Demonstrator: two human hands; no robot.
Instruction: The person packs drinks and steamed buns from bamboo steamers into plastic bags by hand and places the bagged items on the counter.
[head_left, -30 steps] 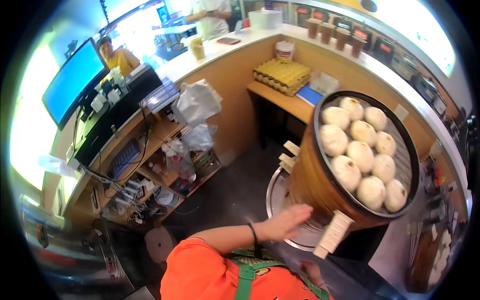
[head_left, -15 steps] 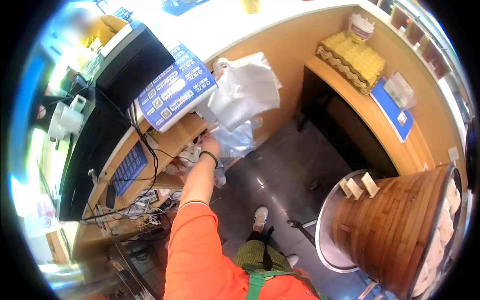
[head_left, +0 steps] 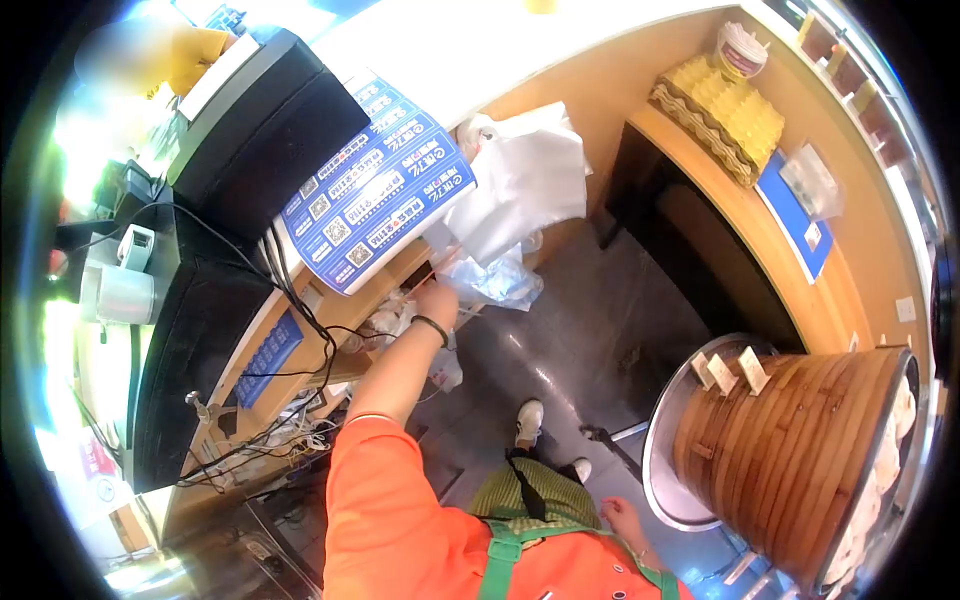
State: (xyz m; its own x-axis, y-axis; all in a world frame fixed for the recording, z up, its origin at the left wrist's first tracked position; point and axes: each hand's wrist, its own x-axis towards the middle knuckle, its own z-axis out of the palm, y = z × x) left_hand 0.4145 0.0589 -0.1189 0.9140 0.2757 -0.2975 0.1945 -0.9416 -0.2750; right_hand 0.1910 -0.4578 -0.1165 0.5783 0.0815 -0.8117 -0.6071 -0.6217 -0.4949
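Observation:
My left hand reaches into the shelf opening under the counter, against the clear plastic bags. Its fingers are hidden among the bags and the shelf edge, so its hold cannot be made out. Just above it hang white plastic bags, beside a stack of blue printed sheets. My right hand hangs low by the apron, its fingers loosely apart with nothing visible in them. To its right stands a tall bamboo steamer with white buns on top.
A round metal rim surrounds the steamer base. Cables run down the left shelves beside a black device. Yellow egg trays and a blue folder lie on the right ledge. A person in yellow is at upper left.
The view has swung left and down, away from the buns. My left hand has gone from beside the steamer to the shelf by the plastic bags. My right hand is visible again.

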